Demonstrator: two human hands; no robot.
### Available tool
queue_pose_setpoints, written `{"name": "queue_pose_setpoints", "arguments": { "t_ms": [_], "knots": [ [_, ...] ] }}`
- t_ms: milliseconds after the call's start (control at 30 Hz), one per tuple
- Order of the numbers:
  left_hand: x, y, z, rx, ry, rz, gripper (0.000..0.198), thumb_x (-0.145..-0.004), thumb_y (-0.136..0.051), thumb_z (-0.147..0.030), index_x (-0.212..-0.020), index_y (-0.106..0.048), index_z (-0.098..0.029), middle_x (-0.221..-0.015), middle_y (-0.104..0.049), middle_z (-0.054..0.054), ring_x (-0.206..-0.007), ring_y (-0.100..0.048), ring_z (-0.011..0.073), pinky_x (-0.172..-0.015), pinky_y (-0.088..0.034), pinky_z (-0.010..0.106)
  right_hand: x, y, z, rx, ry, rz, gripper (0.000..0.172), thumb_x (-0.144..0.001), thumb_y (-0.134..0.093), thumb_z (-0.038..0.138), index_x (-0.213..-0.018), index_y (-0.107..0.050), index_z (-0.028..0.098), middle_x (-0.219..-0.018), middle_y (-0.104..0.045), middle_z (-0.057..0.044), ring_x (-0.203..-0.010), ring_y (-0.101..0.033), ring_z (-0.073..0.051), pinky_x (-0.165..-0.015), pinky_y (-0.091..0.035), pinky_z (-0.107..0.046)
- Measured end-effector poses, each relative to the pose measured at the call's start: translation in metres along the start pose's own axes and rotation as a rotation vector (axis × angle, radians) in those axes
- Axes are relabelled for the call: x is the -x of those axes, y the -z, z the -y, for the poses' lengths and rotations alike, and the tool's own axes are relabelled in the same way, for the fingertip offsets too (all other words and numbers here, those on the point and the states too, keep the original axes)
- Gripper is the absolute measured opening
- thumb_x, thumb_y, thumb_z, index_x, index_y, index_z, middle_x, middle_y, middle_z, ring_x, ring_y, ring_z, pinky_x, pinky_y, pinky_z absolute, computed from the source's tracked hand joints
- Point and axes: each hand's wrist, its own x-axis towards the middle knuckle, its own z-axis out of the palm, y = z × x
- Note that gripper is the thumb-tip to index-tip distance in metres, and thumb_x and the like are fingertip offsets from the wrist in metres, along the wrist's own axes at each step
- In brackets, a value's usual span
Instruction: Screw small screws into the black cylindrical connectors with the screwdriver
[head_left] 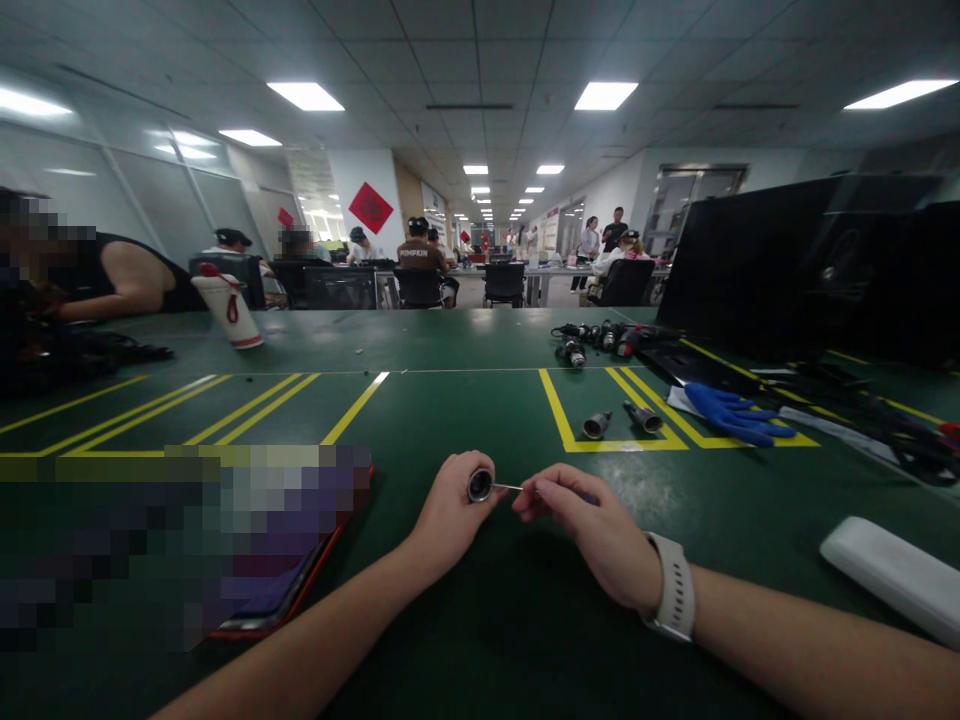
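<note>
My left hand (pixel 454 500) is closed around a round, hollow metal connector (pixel 480 485), its open end facing me. My right hand (pixel 581 510), with a white watch on the wrist, grips a thin screwdriver (pixel 508 487). The slim shaft points left and its tip meets the connector's side; fingers mostly cover the handle. Beyond my right hand, two similar loose metal connectors (pixel 597 425) lie on the green table (pixel 450 410), near a yellow-taped corner.
More dark connectors (pixel 574 352) are piled farther back. A blue glove (pixel 739 413) lies right, with cables and black screens (pixel 742 260) behind. A white case (pixel 892 570) is at the right edge. Left are a red-edged device (pixel 330 550), partly blurred, a paper cup (pixel 231 312) and a person.
</note>
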Motion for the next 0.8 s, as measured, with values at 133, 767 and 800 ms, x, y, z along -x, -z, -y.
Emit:
{"name": "queue_pose_setpoints", "arguments": {
  "t_ms": [133, 767, 800],
  "knots": [
    [-0.001, 0.001, -0.002, -0.006, 0.007, 0.002, 0.005, -0.074, -0.056, -0.018, -0.072, -0.052, -0.019, -0.075, -0.056, -0.001, -0.072, -0.052, 0.0168, -0.063, -0.040, 0.027, -0.001, 0.000, -0.003, -0.085, -0.020, -0.020, 0.018, -0.085, -0.052, 0.027, -0.083, -0.063, 0.014, -0.083, -0.067, -0.006, -0.079, -0.062, -0.017, -0.078, -0.047, -0.036],
    [0.001, 0.002, -0.003, -0.026, 0.033, 0.001, 0.005, -0.074, -0.056, -0.018, -0.071, -0.053, -0.020, -0.074, -0.056, -0.001, -0.071, -0.052, 0.0175, -0.061, -0.040, 0.028, -0.002, 0.002, -0.002, -0.109, -0.055, 0.002, 0.016, -0.083, -0.054, 0.027, -0.082, -0.063, 0.014, -0.082, -0.068, -0.006, -0.077, -0.062, -0.017, -0.078, -0.047, -0.036],
    [0.000, 0.002, -0.003, -0.021, 0.037, 0.004, 0.005, -0.074, -0.056, -0.019, -0.071, -0.053, -0.020, -0.074, -0.056, -0.001, -0.070, -0.052, 0.0172, -0.061, -0.040, 0.028, -0.002, 0.002, -0.003, -0.129, -0.067, 0.000, 0.016, -0.083, -0.054, 0.027, -0.082, -0.063, 0.014, -0.082, -0.068, -0.006, -0.078, -0.062, -0.017, -0.079, -0.047, -0.036]
  ]
}}
